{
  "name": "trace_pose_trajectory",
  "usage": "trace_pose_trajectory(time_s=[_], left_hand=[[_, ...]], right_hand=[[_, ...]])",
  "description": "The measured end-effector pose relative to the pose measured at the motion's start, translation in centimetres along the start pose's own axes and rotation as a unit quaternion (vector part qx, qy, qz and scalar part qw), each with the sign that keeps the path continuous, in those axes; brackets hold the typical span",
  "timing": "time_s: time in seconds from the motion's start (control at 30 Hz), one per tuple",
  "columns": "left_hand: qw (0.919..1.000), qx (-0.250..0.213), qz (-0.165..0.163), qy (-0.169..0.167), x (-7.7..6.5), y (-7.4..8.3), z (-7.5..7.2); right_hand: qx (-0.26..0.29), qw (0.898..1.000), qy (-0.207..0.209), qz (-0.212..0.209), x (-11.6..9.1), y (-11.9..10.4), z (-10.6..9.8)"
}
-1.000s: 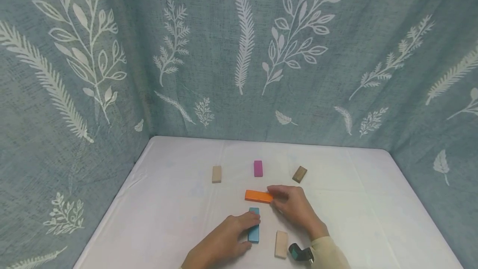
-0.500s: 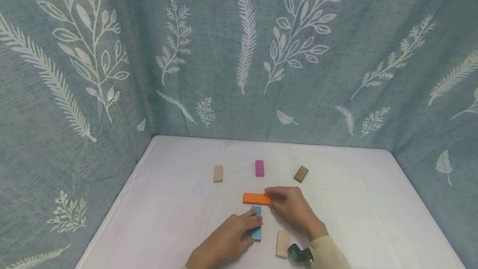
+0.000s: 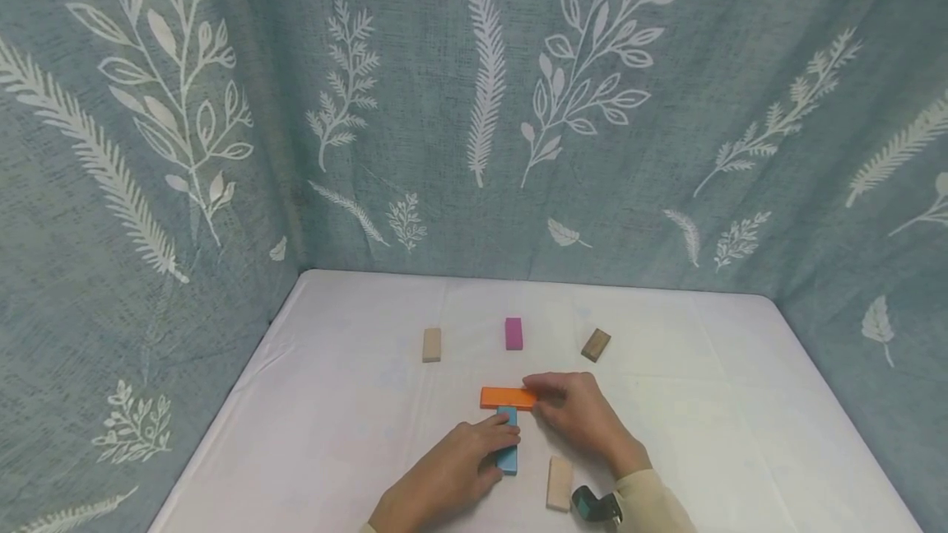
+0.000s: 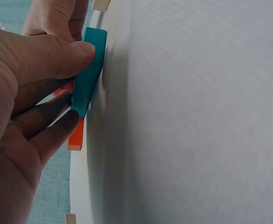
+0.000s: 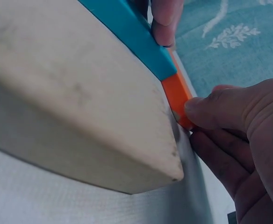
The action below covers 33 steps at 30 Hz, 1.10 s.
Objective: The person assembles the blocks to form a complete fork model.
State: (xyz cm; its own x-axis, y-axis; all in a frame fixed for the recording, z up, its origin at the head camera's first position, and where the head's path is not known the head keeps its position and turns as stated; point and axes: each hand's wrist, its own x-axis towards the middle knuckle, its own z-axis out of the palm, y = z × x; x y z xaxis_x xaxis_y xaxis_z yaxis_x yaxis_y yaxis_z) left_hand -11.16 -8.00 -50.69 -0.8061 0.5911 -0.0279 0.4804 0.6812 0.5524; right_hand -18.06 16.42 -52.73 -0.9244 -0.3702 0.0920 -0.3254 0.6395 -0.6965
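Well in from the table's far edge [image 3: 637, 293], pinching blue block [image 3: 507, 461] in left hand [image 3: 462, 459] and crosswise orange block [image 3: 504, 398] (touching blue's end) in right hand [image 3: 579, 411], press gently, square and flat.

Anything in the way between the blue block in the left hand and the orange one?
Nothing visible: the blue block's far end appears to meet the orange block. The right hand grips the orange block's right end, off to the side.
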Motion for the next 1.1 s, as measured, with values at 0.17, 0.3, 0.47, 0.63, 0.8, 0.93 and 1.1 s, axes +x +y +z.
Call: trace_pose_trajectory(time_s=[0.17,0.3,0.47,0.63,0.8,0.93,1.1], left_hand=[[1.0000,-0.006,-0.004,0.000,-0.1,0.0,0.0],[0.9999,-0.007,-0.008,-0.002,0.0,0.0,0.0],[0.9997,-0.012,-0.020,-0.007,0.0,0.2,-0.1],[0.9997,-0.015,-0.005,0.018,-0.3,0.1,-0.3],[0.9968,-0.018,0.031,0.071,-0.1,-0.8,-1.0],[0.9965,-0.008,0.013,0.082,0.5,-1.3,-1.7],[0.9959,-0.016,0.003,0.089,1.6,-1.9,-2.4]], right_hand=[[0.007,1.000,-0.001,-0.001,0.0,0.0,0.0],[0.012,1.000,-0.001,0.006,0.0,0.0,0.0],[0.016,1.000,-0.002,0.008,0.0,-0.1,-0.1],[0.000,1.000,0.017,0.022,-0.2,-0.2,-0.1],[0.000,0.999,0.031,0.039,-1.4,-0.4,-0.6],[0.012,0.998,0.027,0.052,-3.4,-0.4,-1.3],[0.008,0.998,0.016,0.057,-6.3,-0.5,-1.9]])
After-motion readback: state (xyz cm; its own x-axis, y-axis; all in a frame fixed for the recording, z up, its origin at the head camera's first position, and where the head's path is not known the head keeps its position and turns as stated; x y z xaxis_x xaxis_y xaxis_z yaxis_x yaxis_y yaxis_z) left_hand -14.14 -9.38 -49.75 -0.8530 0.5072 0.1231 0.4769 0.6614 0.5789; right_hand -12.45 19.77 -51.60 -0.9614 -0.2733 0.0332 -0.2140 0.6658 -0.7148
